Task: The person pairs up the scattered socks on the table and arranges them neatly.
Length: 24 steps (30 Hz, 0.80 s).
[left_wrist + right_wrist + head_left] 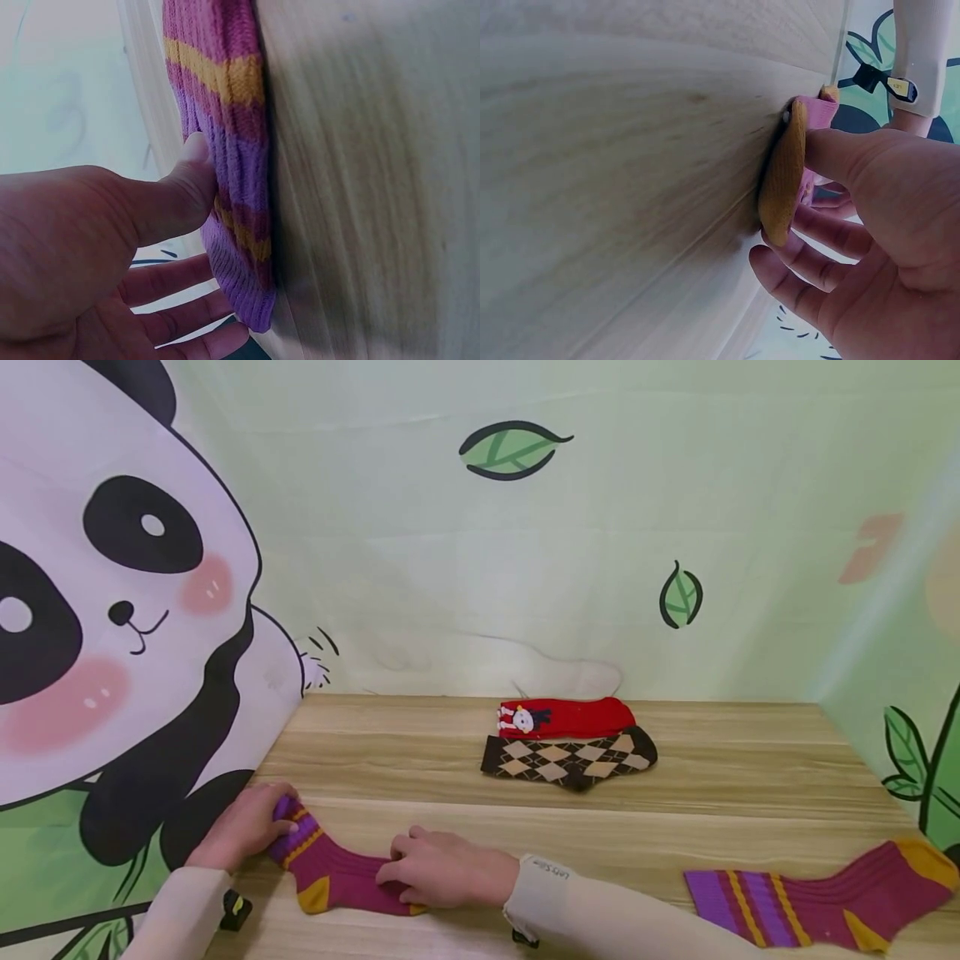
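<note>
A knitted sock (352, 870), plum with purple and mustard bands and a mustard heel and toe, lies on the table before me. My left hand (251, 822) is at its banded cuff (238, 172): the thumb rests on the knit, while the other fingers stretch out by the cuff's edge. At the opposite end, my right hand (450, 867) touches the foot near the mustard toe (784, 184), thumb over it and fingers loosely bent alongside. A matching sock (817, 902) lies at the right front, close to my right sleeve.
Farther back lie a red sock (577, 718) with a white cartoon figure and a black-and-tan argyle sock (566, 758), side by side. Behind the wooden table (420, 760) hangs a pale green backdrop (375, 527) with a panda at left.
</note>
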Tool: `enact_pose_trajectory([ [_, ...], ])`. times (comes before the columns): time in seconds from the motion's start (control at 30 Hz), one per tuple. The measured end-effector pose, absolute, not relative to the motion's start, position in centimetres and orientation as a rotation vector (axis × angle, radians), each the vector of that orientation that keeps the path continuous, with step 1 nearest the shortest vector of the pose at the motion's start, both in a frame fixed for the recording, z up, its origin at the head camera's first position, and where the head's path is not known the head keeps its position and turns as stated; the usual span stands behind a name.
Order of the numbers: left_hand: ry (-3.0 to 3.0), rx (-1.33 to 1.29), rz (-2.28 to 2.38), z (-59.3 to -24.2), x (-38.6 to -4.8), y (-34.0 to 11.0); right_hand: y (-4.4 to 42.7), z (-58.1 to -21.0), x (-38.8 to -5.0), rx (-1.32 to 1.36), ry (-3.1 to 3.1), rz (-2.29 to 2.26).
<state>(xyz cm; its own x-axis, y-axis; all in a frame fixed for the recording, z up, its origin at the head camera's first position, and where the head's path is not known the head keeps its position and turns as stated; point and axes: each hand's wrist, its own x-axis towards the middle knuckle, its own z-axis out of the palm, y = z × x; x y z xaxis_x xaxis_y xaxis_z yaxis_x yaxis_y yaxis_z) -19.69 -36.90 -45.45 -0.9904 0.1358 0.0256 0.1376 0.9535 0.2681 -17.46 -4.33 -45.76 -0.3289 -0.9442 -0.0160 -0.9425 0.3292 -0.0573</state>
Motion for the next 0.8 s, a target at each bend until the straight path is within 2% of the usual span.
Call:
enact_pose_trajectory([
  [0.6,-3.097,-0.159,-0.375,-45.00,-19.53,-36.73,-4.44,-45.45,-17.47,-1.829,2.498,-0.157],
  [0.8,-3.104,-0.064,-0.397,-45.05,-19.42,-37.02,-4.71,-45.38,-17.51,-1.825,2.458,-0.162],
])
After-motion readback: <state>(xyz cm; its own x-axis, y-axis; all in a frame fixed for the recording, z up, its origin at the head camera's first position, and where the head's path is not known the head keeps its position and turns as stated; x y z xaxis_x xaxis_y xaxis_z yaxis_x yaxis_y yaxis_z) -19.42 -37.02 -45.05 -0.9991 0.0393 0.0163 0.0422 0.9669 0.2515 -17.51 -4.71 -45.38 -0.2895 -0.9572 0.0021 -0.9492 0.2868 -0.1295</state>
